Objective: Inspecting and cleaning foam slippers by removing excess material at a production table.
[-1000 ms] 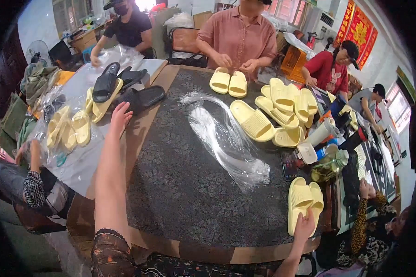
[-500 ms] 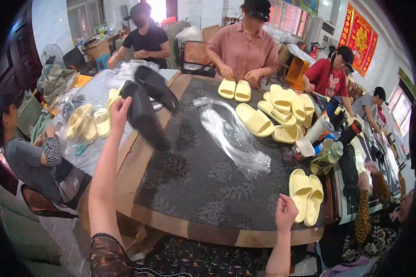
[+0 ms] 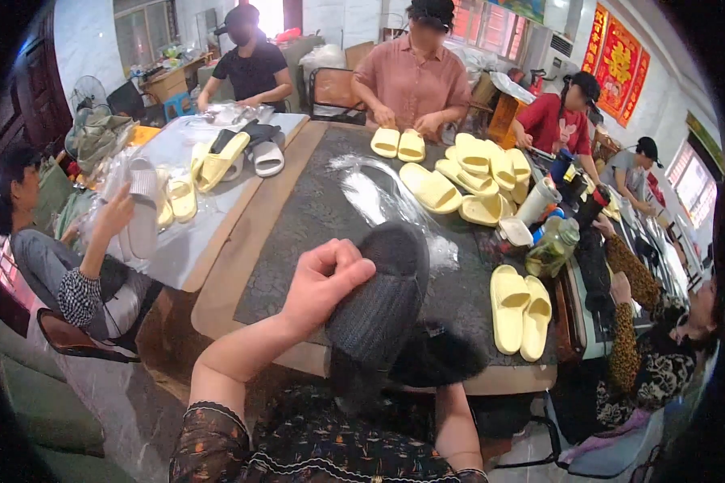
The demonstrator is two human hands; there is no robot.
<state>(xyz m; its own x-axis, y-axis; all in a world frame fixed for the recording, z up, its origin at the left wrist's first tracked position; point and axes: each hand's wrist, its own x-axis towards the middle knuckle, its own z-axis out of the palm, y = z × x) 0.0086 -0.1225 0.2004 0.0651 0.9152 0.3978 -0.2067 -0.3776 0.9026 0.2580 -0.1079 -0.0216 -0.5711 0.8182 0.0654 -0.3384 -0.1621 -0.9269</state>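
My left hand (image 3: 324, 283) is closed on a black slipper (image 3: 383, 302) with a ribbed strap, in front of me at the near side of the table. A second black slipper (image 3: 441, 354), smeared by motion, hangs just below and to the right. My right forearm (image 3: 457, 427) reaches up to this second slipper, which hides the hand, so its fingers do not show. To the right on the table lies a pair of yellow slippers (image 3: 519, 312). Clear plastic bags (image 3: 379, 197) lie beyond the black slippers.
A pile of yellow slippers (image 3: 475, 181) lies at the far right of the table (image 3: 286, 233), beside bottles and cups (image 3: 552, 241). On the left table (image 3: 193, 270) are more slippers. Co-workers sit or stand around; one at the left lifts a grey slipper (image 3: 142, 201).
My left hand has brought the black slippers from above the left table to the near middle. My right arm has moved left toward them. The person at the left has raised a grey slipper.
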